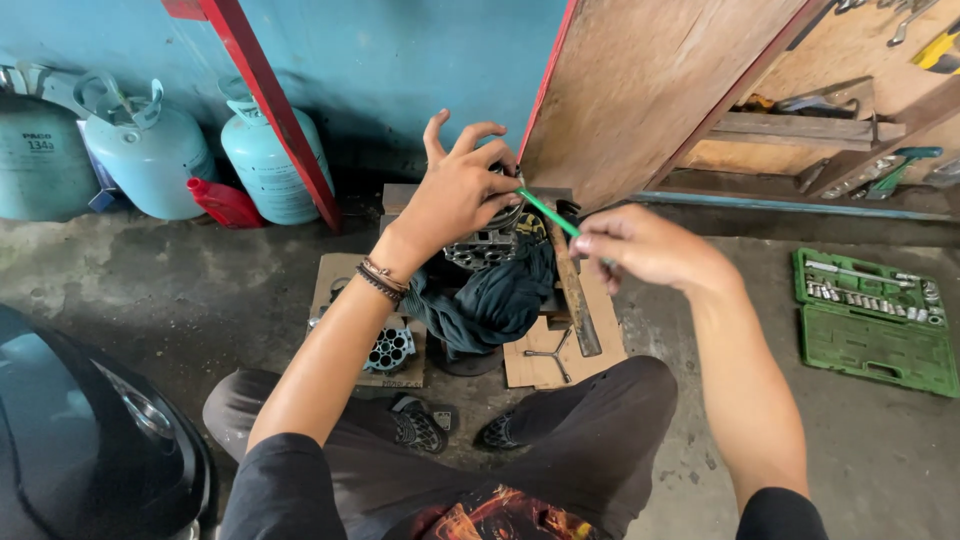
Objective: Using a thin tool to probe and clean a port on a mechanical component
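Note:
My left hand (458, 190) rests fingers spread on top of a grey metal engine-like part (482, 246) that stands on a dark teal cloth (497, 300). My right hand (640, 245) pinches a thin green tool (548, 213) whose tip points at the top of the metal part, just under my left fingers. A wooden-handled hammer (574, 295) lies beside the cloth. A second round metal part with holes (390, 349) lies on cardboard (335, 275) near my left forearm.
Three pale blue gas cylinders (145, 150) and a red jug (225, 203) stand along the blue wall. An open green socket set case (872, 318) lies on the concrete at right. A wooden board (640, 90) leans behind. A dark vehicle body (80, 440) sits at lower left.

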